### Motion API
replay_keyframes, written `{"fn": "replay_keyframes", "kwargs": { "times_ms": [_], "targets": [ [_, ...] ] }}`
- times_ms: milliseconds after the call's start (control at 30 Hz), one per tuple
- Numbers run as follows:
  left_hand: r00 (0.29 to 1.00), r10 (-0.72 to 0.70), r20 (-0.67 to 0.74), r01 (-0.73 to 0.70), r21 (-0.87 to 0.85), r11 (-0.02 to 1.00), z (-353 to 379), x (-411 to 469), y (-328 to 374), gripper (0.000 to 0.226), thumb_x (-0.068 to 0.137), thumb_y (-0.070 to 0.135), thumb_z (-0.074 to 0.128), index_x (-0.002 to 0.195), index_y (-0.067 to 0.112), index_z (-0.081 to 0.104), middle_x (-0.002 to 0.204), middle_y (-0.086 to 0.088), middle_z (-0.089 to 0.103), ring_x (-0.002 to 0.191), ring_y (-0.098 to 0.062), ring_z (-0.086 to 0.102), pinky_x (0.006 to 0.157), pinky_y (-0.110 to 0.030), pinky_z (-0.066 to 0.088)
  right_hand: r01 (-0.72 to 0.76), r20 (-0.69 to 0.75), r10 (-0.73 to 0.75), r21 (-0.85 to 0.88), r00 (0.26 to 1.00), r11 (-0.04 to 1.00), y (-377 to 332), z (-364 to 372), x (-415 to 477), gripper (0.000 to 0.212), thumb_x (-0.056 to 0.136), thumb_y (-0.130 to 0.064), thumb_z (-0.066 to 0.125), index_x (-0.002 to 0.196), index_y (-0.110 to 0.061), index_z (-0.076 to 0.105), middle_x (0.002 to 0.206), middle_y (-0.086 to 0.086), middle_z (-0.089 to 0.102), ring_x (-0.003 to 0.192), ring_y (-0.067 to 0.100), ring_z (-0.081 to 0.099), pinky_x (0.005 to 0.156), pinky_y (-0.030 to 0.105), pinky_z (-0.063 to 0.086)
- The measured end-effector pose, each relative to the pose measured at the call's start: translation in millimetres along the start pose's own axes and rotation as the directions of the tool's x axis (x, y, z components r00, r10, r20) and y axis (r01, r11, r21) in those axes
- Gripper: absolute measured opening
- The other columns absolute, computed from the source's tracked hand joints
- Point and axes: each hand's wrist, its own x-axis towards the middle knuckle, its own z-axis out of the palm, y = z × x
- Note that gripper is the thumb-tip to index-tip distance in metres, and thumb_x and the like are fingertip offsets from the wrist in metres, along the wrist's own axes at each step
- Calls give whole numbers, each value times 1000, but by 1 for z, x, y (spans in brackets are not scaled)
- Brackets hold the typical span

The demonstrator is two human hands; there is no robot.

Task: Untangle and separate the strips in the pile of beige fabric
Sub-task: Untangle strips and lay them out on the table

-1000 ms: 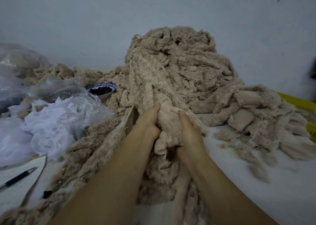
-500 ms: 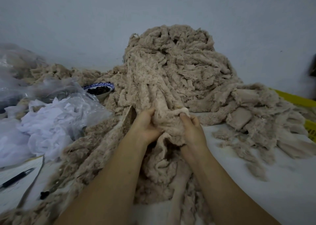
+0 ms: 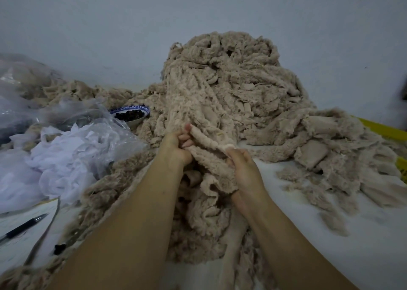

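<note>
large tangled pile of fluffy beige fabric strips (image 3: 231,87), heaped at centre on the white tabletop (image 3: 330,234) against a pale grey wall (image 3: 198,14), spilling toward the viewer and out to the right. left hand (image 3: 176,145) at the pile's near foot, fingers (image 3: 185,137) curled tight round one end of a fuzzy beige strip (image 3: 209,142). right hand (image 3: 244,168) just to the right and slightly lower, fingers (image 3: 233,152) curled, pinching the same strip further along; strip raised between both hands, lower part merging into the tangle. both forearms bare, reaching in from the bottom edge. at left, crumpled clear plastic bag of white fabric (image 3: 66,157); behind it, at the pile's edge, blue-and-white patterned bowl (image 3: 132,113) with dark contents. at lower left, black pen (image 3: 24,226) lying on a white paper sheet (image 3: 13,241). at far right, yellow edge (image 3: 383,129) partly under the strips; kind of object not discernible.
</note>
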Motion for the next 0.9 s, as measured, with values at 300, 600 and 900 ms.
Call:
{"fn": "replay_keyframes", "kwargs": {
  "times_ms": [300,600,900],
  "targets": [
    [994,108,-16,-107,81,991,-6,-3,23,20,105,15,43,105,12,63,78,3,63,31,-3,39,41,-12,40,102,-36,-96,221,995,970,-4,-18,10,16,99,-28,57,86,-21,52,75,-7,69,86,16,64,87,41,48],
    [974,-156,165,71,427,901,-12,-49,-56,25,100,31,52,101,12,68,80,0,73,67,-10,70,76,-29,55,-62,179,-14,415,984,908,-2,-21,8,41,94,-30,62,117,4,61,103,21,64,100,32,65,89,46,55],
    [984,-167,64,103,561,821,-18,-51,-37,45,90,58,60,74,15,65,56,4,47,36,-3,27,46,-14,35,8,230,-52,186,972,982,2,-11,-4,23,100,-21,54,78,-17,59,66,1,53,69,17,50,88,47,45]
  ]
}}
